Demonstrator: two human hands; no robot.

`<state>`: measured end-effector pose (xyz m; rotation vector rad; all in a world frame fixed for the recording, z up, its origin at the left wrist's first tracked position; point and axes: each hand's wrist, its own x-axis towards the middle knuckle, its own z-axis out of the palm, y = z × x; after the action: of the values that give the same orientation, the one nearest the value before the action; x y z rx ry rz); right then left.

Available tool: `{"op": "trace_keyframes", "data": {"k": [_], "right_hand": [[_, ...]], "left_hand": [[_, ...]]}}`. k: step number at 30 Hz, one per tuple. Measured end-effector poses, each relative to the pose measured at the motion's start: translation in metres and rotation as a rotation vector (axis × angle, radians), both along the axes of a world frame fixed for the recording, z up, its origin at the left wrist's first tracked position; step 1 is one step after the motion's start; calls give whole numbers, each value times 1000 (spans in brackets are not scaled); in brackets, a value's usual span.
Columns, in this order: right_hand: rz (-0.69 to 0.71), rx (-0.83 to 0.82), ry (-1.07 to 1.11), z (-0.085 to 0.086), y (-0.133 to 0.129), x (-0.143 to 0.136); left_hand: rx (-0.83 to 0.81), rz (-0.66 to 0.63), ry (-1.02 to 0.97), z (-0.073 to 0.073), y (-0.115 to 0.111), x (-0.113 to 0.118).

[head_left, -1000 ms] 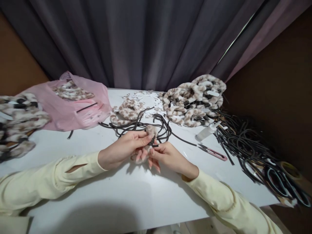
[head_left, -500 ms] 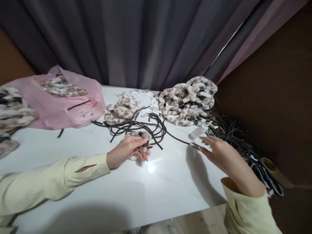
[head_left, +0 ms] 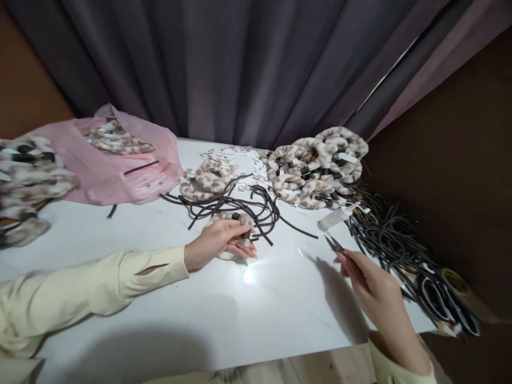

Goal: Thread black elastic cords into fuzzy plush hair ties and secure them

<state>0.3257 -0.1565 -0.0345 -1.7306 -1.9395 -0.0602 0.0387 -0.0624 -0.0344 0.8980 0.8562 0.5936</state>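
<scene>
My left hand is closed round a white-and-brown fluffy strap with black cord wound on it, just above the table. Its underside is hidden by my fingers. Further right, my right hand grips thread snips, whose two pointed blades stand slightly apart; their handle is hidden in the palm. Loose black cords lie in a tangle behind my left hand, one end reaching toward the snips. Beyond the right hand lies a small translucent bottle on its side.
Finished-looking fluffy straps are heaped at the back right. More black cord and large scissors lie along the right edge. A pink plastic bag is at the left, near a fluffy pile. Small metal rings are scattered behind.
My right hand has drawn back toward me with the snips, away from the bottle and the cord's end. The left hand keeps its hold on the strap. The whole view has shifted slightly.
</scene>
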Motion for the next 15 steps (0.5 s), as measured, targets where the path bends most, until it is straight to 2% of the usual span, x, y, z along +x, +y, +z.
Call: {"op": "trace_keyframes", "data": {"k": [4,8,11,15], "right_hand": [[48,-151,397,15,-21,-65],[47,-149,497,11,-12,-115],[47,-122,486,3,-4,-129],[88,-147,477,-4,-1,-133]], "left_hand": [[6,-20,-8,0,0,0],[35,-20,-53,-3,-1,-1],[53,-44,-61,-4,-1,-2],[69,-62,-36,-4,-1,-2]]}}
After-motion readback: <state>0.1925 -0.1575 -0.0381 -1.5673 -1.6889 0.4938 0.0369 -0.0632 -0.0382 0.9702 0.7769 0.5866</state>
